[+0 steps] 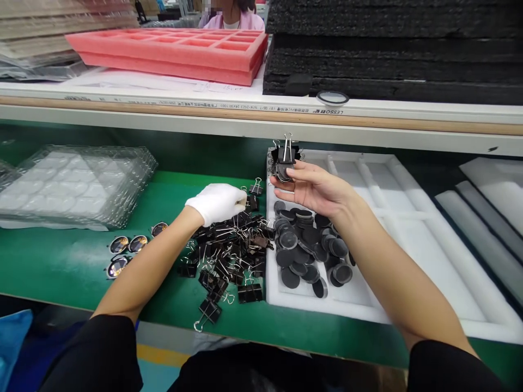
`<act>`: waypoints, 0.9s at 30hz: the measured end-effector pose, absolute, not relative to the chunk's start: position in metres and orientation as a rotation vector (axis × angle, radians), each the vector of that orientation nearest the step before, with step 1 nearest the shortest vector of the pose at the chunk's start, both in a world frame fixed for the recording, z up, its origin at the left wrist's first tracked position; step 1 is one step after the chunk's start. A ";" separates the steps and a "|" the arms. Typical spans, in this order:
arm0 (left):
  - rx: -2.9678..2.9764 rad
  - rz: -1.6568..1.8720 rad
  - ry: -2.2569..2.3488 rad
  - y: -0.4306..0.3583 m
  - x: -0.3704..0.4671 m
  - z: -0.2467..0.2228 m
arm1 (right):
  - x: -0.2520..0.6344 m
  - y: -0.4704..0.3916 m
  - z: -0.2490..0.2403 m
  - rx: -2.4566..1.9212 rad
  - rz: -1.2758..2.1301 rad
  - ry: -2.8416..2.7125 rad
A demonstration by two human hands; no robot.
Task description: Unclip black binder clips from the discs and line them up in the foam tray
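Observation:
My right hand (pixel 312 185), bare, grips a round dark disc (pixel 283 172) with black binder clips (pixel 287 154) clamped around it, above the left end of a white foam tray (pixel 412 256). Loose dark discs (pixel 304 242) lie heaped in that tray below the hand. My left hand (pixel 218 202), in a white glove, is closed at the top of a pile of black binder clips (pixel 229 239). One binder clip (pixel 253 203) sits right at its fingertips; whether the fingers hold it is hidden.
Several round framed lenses (pixel 138 243) lie on the green table (pixel 65 267) at left, below stacked clear plastic trays (pixel 77 185). A shelf edge (pixel 196 122) crosses ahead, carrying pink foam trays (pixel 171 54), black foam slabs (pixel 392 54) and one ring (pixel 333 97). A person (pixel 235 19) is beyond.

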State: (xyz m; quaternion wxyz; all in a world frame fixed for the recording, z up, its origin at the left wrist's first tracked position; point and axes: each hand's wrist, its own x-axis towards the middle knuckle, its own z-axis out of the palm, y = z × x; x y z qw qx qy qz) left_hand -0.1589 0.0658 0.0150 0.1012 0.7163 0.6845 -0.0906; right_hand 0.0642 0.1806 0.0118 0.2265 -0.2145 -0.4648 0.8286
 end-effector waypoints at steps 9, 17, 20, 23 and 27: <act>2.117 -0.270 2.003 0.064 -0.165 0.015 | 0.065 0.184 0.010 -0.587 2.279 -1.297; 2.189 -0.127 2.060 0.067 -0.159 0.007 | 0.065 0.182 0.007 -0.568 2.286 -1.394; 2.147 0.142 2.044 0.063 -0.161 0.020 | 0.066 0.182 0.006 -0.588 2.275 -1.360; 2.029 0.462 1.940 0.058 -0.163 0.037 | 0.067 0.184 0.003 -0.582 2.245 -1.355; 1.792 0.953 1.873 0.056 -0.156 0.043 | 0.066 0.184 -0.002 -0.581 2.203 -1.426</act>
